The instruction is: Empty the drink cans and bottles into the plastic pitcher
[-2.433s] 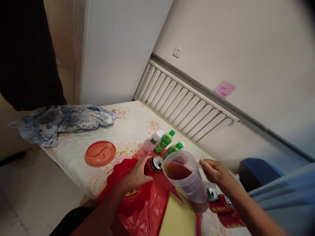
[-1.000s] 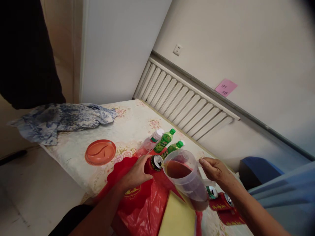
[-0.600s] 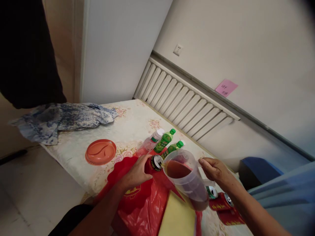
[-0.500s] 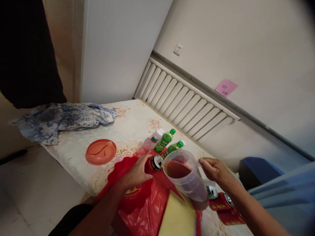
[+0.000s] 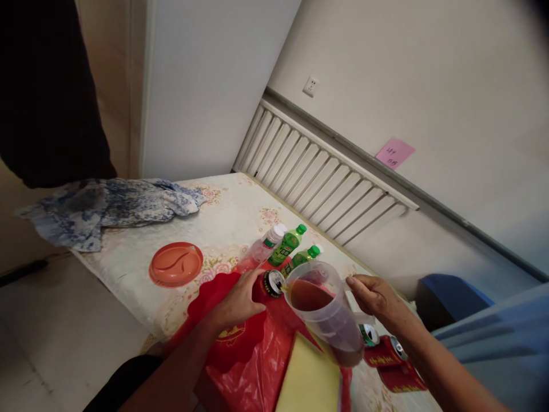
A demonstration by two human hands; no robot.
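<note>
My left hand (image 5: 238, 300) is wrapped round a dark red drink can (image 5: 262, 290) with a black band and a silver top. Its open mouth is turned toward a clear plastic pitcher (image 5: 332, 329), close to the rim. My right hand (image 5: 373, 294) is closed on the pitcher's handle. Reddish-brown liquid (image 5: 309, 296) shows inside the tilted pitcher. A small amber trickle appears between the can's mouth and the pitcher's lip; which way it runs I cannot tell. Under my left forearm lies a red scalloped tray (image 5: 231, 352) with a gold print.
Behind the can stand a clear bottle (image 5: 263, 246) and two green-capped bottles (image 5: 288, 246). A yellow pad (image 5: 311, 375) lies before the pitcher. Several cans (image 5: 388, 350) are at right, near red packets (image 5: 401, 379). An orange dish (image 5: 175, 264) and patterned cloth (image 5: 137, 203) rest left.
</note>
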